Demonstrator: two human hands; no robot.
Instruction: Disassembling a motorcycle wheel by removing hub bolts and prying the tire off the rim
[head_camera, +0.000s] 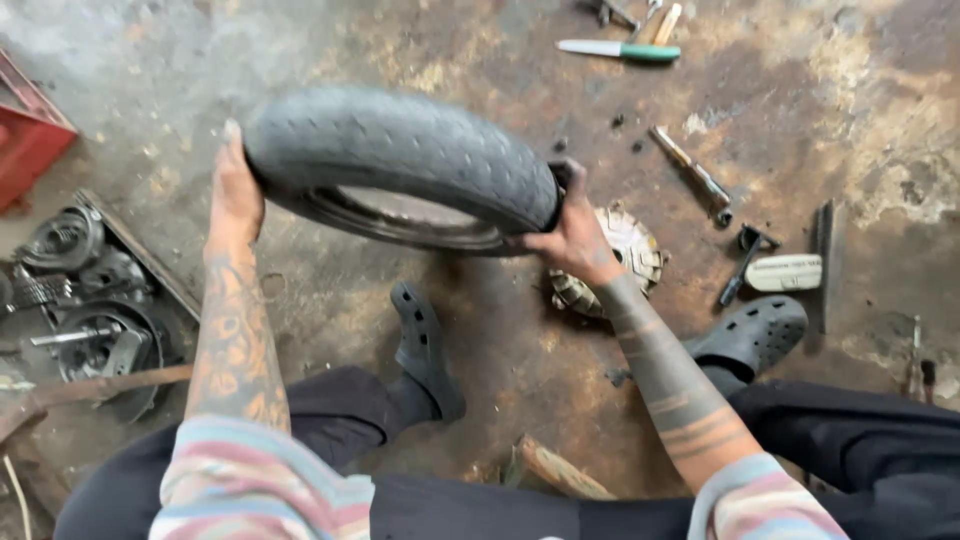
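A small black rubber tyre (400, 150) on its wheel rim is held up off the stained workshop floor, tread facing me. My left hand (236, 195) grips its left side. My right hand (572, 235) grips its right side, fingers wrapped round the edge. Just behind my right hand, a round finned metal part (635, 250) lies on the floor.
My feet in black clogs (425, 350) (755, 335) rest on the floor below the tyre. A tray of metal engine parts (90, 300) lies at the left beside a red crate (25, 130). A green-handled knife (620, 50), a socket wrench (690, 172) and other tools lie scattered at the right.
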